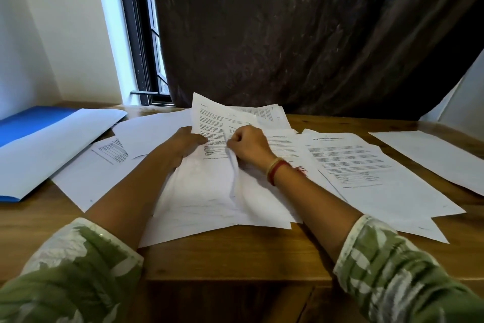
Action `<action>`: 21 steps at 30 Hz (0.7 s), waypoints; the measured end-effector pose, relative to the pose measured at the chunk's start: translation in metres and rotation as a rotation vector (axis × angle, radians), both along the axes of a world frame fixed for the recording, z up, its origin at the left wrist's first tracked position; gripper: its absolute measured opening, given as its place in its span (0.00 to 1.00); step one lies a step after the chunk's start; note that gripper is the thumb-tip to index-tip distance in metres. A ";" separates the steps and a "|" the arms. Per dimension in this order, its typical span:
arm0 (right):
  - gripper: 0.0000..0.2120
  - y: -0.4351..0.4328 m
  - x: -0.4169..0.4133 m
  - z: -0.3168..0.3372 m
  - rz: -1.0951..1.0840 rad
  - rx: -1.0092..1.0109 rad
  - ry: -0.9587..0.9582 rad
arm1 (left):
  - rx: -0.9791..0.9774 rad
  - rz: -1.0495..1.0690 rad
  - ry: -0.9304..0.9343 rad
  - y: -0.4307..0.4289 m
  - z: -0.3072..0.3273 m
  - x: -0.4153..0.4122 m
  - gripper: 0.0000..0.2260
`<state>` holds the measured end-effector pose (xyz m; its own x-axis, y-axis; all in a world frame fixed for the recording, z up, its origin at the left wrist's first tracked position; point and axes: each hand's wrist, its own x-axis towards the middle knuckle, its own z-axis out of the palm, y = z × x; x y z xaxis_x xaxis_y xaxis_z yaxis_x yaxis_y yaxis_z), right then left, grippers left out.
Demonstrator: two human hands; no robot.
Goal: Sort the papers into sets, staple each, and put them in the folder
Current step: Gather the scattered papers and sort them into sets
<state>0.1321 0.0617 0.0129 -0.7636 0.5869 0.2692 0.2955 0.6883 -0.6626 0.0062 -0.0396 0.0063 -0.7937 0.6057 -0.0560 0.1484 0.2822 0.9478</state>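
Note:
Loose white printed papers lie spread over the wooden table (235, 252). In the middle, my left hand (187, 143) holds the left edge of a printed sheet (217, 123) whose far end curls up off the pile. My right hand (250, 144) pinches the same sheet's crumpled lower right part. Under both hands lies a pile of blank-looking sheets (209, 204). A printed set with a bold title (366, 173) lies to the right. The blue folder (28, 123) lies open at the far left with a white sheet (52, 147) across it. No stapler is in view.
A single blank sheet (440, 157) lies at the right end of the table. A sheet with a table printed on it (110, 157) sits left of the middle. A dark curtain (301, 34) hangs behind the table, beside a window frame (138, 34).

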 end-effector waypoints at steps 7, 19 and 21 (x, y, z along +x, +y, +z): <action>0.09 -0.038 -0.016 -0.011 0.164 0.008 0.057 | 0.143 0.037 -0.108 0.000 0.004 0.007 0.19; 0.04 -0.048 0.003 -0.021 0.484 0.058 0.313 | 0.107 0.002 0.036 -0.009 -0.003 0.004 0.10; 0.04 -0.029 0.013 -0.004 0.325 0.082 0.372 | 0.083 -0.038 0.014 -0.007 -0.004 0.003 0.14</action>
